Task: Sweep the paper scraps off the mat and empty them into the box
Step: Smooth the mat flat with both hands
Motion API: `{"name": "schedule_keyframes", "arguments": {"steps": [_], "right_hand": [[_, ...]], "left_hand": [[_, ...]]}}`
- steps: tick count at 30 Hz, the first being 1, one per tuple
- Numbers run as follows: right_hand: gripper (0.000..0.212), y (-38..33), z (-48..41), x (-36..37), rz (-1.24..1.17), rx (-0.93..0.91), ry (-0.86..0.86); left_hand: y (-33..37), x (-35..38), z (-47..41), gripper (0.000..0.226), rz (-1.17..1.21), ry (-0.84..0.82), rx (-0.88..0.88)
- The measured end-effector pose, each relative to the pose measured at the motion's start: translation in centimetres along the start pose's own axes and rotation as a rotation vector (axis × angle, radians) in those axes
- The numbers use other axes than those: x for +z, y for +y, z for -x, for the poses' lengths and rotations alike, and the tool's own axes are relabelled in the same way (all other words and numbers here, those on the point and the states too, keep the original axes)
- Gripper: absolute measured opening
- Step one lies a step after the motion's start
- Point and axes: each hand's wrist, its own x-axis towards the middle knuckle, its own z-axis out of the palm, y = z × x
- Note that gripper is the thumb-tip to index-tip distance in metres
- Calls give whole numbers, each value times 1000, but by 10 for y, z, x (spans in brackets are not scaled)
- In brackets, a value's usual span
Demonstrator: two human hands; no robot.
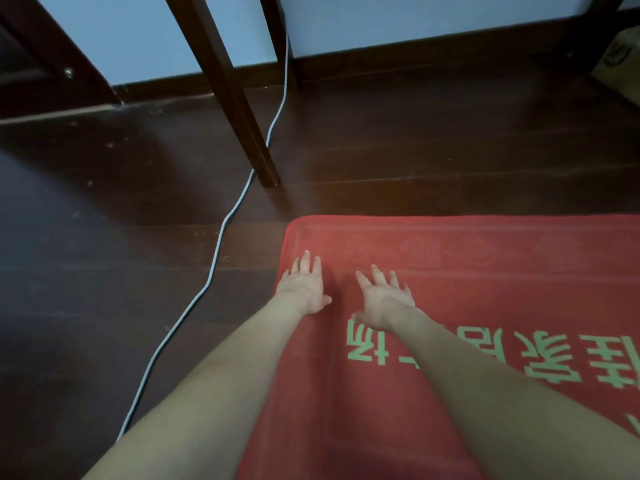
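Note:
A red mat (485, 258) with green lettering lies on the dark wooden floor and fills the lower right of the head view. My left hand (304, 287) lies flat with straight fingers on the mat's left edge near its far corner. My right hand (384, 299) is spread flat on the mat just to the right of it, fingers pointing away from me. Neither hand holds anything. No paper scraps show on the visible part of the mat. A cardboard box (620, 64) stands at the far right by the wall, mostly cut off.
A dark wooden furniture leg (242, 109) stands on the floor just beyond the mat's far left corner. A pale cable (221, 237) runs from the wall down across the floor to the left of the mat. Dark furniture (52, 64) sits at the far left.

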Motion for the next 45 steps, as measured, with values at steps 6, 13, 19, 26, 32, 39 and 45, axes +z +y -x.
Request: {"name": "schedule_keyframes", "arguments": {"steps": [6, 13, 19, 26, 32, 39, 45], "right_hand": [[94, 24, -7, 17, -45, 66, 41], [105, 47, -13, 40, -63, 156, -21], [110, 44, -18, 37, -78, 170, -20], [111, 43, -16, 41, -74, 173, -37], [111, 40, -14, 46, -54, 170, -49], [111, 39, -13, 48, -49, 161, -37], [110, 40, -14, 50, -48, 161, -26]], "left_hand": [[10, 12, -27, 98, -15, -10, 36], [19, 37, -59, 108, 22, -16, 72], [21, 34, -61, 110, 34, -18, 46], [19, 37, -54, 105, 37, -21, 17], [17, 38, -46, 106, 20, -27, -5], [18, 37, -43, 103, 5, -25, -14], [20, 39, -44, 102, 35, -21, -18]]}}
